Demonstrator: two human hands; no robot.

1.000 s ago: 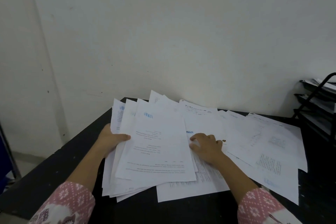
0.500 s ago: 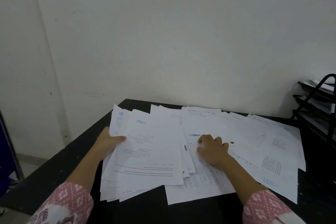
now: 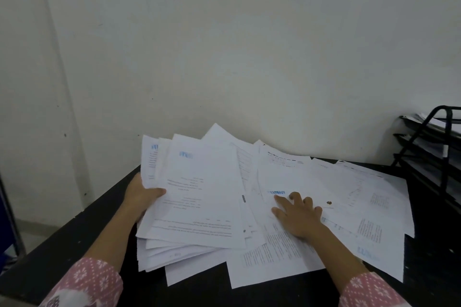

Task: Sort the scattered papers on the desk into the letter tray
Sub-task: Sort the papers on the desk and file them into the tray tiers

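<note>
A fanned stack of white printed papers (image 3: 199, 197) is raised at its far end on the left of the black desk (image 3: 74, 244). My left hand (image 3: 142, 197) grips the stack's left edge, thumb on top. More loose sheets (image 3: 361, 207) lie spread flat to the right. My right hand (image 3: 296, 214) presses flat, fingers spread, on a sheet with a blue stamp (image 3: 275, 192). The black letter tray (image 3: 434, 157) stands at the far right edge, with paper in its top tier.
A pale wall rises right behind the desk. The desk's left edge drops to the floor, where a blue upright thing (image 3: 5, 219) stands. A small brown spot (image 3: 329, 203) sits on the sheets near my right hand.
My left hand has lifted the stack's far end higher and drawn it left. My right hand slid slightly right over the flat sheets.
</note>
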